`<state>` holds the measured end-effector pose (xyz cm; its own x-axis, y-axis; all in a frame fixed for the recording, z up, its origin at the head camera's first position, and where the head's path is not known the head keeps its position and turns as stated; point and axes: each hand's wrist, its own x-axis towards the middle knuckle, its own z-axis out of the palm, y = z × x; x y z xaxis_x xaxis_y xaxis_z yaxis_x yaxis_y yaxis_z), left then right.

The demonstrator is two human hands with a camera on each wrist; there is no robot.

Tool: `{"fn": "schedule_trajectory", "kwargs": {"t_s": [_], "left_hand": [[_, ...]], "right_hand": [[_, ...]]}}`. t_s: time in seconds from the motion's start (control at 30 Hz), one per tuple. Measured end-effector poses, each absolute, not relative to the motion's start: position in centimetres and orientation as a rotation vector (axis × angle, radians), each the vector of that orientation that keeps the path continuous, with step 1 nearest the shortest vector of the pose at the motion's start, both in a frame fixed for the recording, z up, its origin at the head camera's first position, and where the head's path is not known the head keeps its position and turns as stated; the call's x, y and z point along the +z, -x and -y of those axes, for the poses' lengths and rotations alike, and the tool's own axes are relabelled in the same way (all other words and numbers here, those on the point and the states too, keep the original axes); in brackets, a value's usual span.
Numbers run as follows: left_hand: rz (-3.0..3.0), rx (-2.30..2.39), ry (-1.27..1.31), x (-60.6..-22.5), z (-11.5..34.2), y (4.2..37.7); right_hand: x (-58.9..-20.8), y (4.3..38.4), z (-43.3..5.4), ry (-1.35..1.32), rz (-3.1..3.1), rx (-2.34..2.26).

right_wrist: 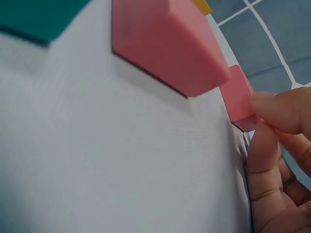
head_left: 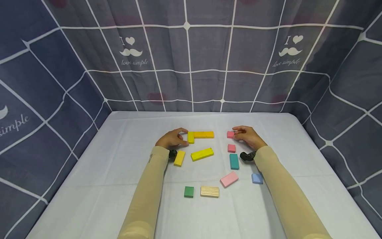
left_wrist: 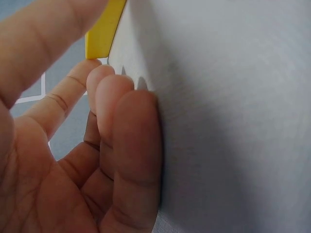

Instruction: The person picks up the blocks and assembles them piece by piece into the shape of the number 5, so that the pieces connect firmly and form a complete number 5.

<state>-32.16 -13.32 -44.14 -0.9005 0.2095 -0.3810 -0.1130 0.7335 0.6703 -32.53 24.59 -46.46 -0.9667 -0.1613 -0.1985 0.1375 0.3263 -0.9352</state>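
My left hand (head_left: 173, 137) is at a short yellow block (head_left: 191, 137), with thumb and index finger at its near and far ends. That block stands crosswise against the left end of a longer yellow block (head_left: 204, 134). In the left wrist view the index fingertip meets the corner of the yellow block (left_wrist: 103, 36), and the other fingers curl low over the cloth. My right hand (head_left: 247, 136) pinches the right end of a small pink block (head_left: 230, 134). The right wrist view has thumb and finger at the end of this pink block (right_wrist: 238, 97).
Nearer me lie another small pink block (head_left: 231, 148), a teal block (head_left: 234, 161), two yellow blocks (head_left: 202, 154), a light pink block (head_left: 229, 179), a blue block (head_left: 257, 178), a green block (head_left: 189, 192) and a ridged beige block (head_left: 210, 191). Grid-patterned curtains (head_left: 206, 86) surround the white table.
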Motion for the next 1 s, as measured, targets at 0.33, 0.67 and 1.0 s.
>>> {"fn": "schedule_trajectory", "kwargs": {"t_s": [0.33,0.67,1.0], "left_hand": [[-2.492,1.024,-0.082,-44.1,13.4,32.1],[-2.514,0.991,-0.098,-43.9,13.4,31.9],[-2.533,0.975,-0.120,-44.0,13.4,31.8]], "right_hand": [[-45.8,32.7,-24.0,-0.022,-2.394,-1.548],[-45.3,33.0,-23.5,0.003,-2.418,-1.478],[-45.2,33.6,-23.0,0.075,-2.473,-1.370]]}}
